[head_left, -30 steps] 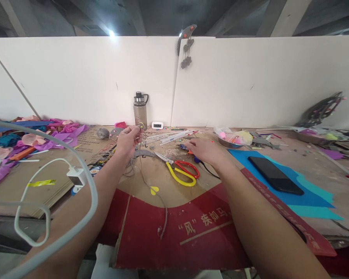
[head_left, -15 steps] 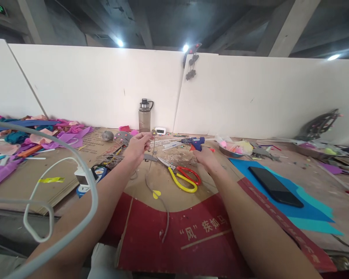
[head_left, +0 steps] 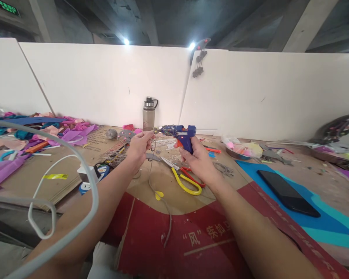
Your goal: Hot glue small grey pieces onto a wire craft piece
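Between thumb and fingers, my left hand (head_left: pixel 139 148) pinches the top of a thin grey wrapped wire stem (head_left: pixel 150 174), which has a small roundish piece (head_left: pixel 155 131) at its tip. The stem hangs down to the cardboard and carries a yellow leaf-shaped piece (head_left: pixel 159 195) partway along. A blue hot glue gun (head_left: pixel 186 137) is gripped in my right hand (head_left: pixel 198 157), its nozzle pointing left at the stem's tip. Whether nozzle and tip touch I cannot tell. Below my hands lie scissors (head_left: pixel 189 190) with one yellow and one red handle, blades partly apart.
A water bottle (head_left: pixel 149 114) stands against the white panel (head_left: pixel 104 81). A black phone (head_left: pixel 287 192) rests on blue sheets at right. Coloured fabric scraps (head_left: pixel 52 131) and a tape measure (head_left: pixel 101 171) lie at left. A white cable (head_left: pixel 93 193) loops across the near left.
My right hand has lifted the glue gun from the table and brought it left, up to the stem's tip. My left hand still pinches the stem. The view has shifted slightly.
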{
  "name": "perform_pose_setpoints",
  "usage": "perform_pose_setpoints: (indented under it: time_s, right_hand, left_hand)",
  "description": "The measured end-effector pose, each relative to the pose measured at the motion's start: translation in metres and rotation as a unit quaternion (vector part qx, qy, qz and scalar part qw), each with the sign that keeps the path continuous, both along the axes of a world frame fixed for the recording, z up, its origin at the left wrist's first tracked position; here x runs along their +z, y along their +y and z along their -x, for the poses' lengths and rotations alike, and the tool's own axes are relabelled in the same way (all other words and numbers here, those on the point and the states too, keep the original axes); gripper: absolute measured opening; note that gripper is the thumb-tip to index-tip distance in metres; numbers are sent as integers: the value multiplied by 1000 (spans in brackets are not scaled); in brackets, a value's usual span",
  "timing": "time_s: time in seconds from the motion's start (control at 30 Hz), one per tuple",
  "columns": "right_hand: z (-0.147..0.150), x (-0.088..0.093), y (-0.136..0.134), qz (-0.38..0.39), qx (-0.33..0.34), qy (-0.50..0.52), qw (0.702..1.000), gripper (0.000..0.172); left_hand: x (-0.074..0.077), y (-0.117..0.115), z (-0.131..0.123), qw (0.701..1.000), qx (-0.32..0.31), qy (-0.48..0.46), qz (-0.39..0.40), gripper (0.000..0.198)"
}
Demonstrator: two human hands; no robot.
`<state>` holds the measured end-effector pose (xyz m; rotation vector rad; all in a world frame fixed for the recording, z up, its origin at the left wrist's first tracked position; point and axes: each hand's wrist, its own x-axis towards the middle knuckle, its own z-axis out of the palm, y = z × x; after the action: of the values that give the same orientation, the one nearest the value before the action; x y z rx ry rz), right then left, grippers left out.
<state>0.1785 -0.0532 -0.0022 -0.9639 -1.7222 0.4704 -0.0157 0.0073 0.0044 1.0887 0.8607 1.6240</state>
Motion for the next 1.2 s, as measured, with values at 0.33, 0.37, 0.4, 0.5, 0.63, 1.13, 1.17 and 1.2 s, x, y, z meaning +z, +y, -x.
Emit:
perform_pose_setpoints:
  time_s: [0.33,0.37,0.4,0.5,0.63,1.13,1.17,1.2]
  right_hand:
    - [0,1,0,-5,-30,-53,998,47]
    - [0,2,0,-6,-33,-57,998,47]
    - [0,2,-1,-8,-37,-61,997,46]
    - [1,4,-3,-18,-47,-73,996,41]
    - [3,7,-7,-33,-42,-85,995,37]
    - [5,8,-9,-42,-79,-120,989,38]
    - [5,8,-9,-42,-79,-122,989,38]
    - [5,8,-9,-42,-79,-122,988,38]
  left_hand:
    - [4,-6,-3,1000,1,21,-6,23]
    - [4,-6,-3,1000,1,25,-8,23]
    - [4,-6,-3,1000,2,28,-9,23]
    - [4,-6,-4,999,6,39,-11,21]
    - [4,-7,-4,999,14,47,-19,20]
    - [3,-6,-5,998,22,44,-30,20]
    - [3,-6,-5,998,22,46,-30,21]
    - [3,-6,-5,998,21,48,-30,21]
